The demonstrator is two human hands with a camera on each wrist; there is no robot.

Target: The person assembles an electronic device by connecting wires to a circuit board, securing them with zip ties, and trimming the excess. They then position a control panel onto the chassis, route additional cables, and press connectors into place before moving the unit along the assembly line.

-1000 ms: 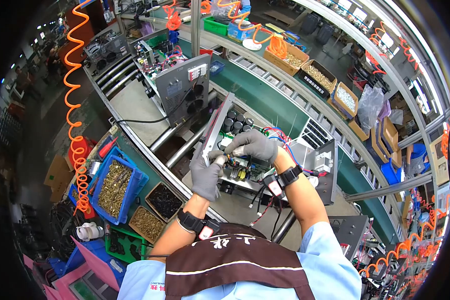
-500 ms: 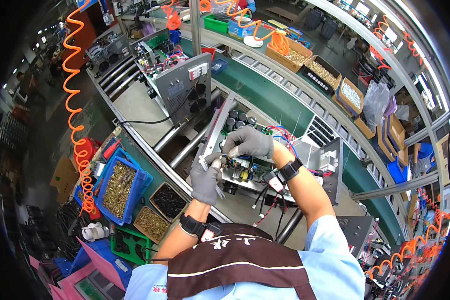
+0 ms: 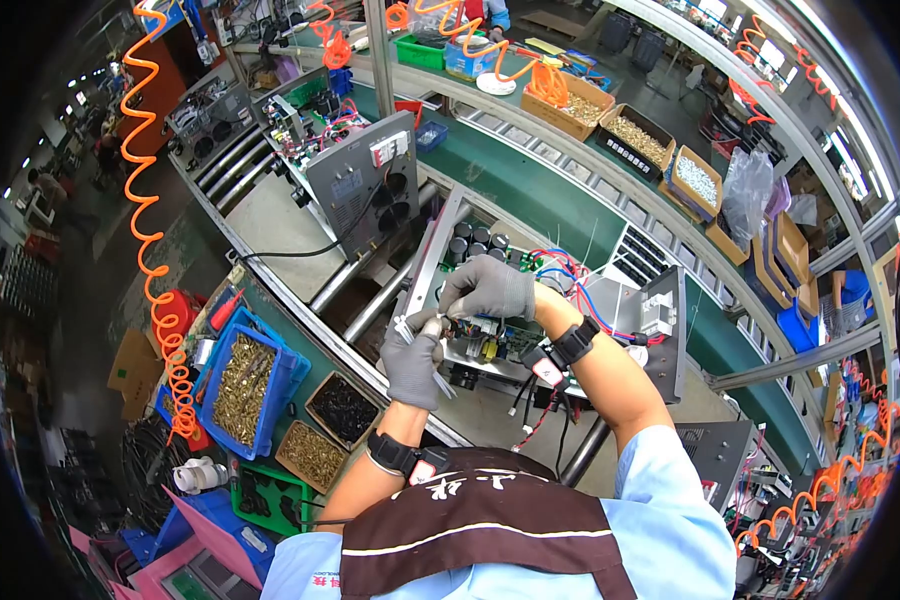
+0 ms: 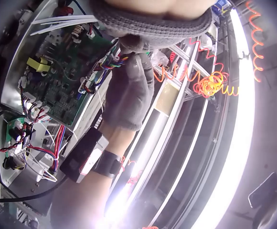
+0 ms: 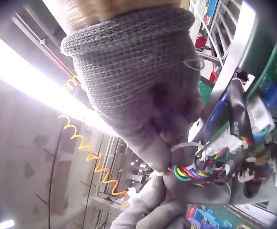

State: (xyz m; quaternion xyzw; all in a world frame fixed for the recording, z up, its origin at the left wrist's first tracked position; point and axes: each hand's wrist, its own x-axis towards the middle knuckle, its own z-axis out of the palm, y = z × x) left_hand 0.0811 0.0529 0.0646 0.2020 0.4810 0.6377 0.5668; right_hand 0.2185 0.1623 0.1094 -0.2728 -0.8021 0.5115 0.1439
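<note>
Both hands wear grey gloves and meet over an uncased electrical unit with a metal side panel. A bunch of white cable ties juts from the left hand, whose fingers curl round them while its thumb and fingertips press at a multicoloured wire bundle. Bent fingers of the right hand pinch at the same spot, where a thin pale cable tie loop runs beside the wires. Below lies a green circuit board with plugs. The gloves partly hide the fingertips.
Another unit with a grey panel stands on the roller conveyor, left of this one. Blue bin and small boxes of fasteners sit at the left. An orange coiled hose hangs there. More boxes line the far shelf.
The right hand has shifted slightly left, its fingers drawing close to the left fingertips. The left hand stays at the wires, and the white ties in it show more plainly.
</note>
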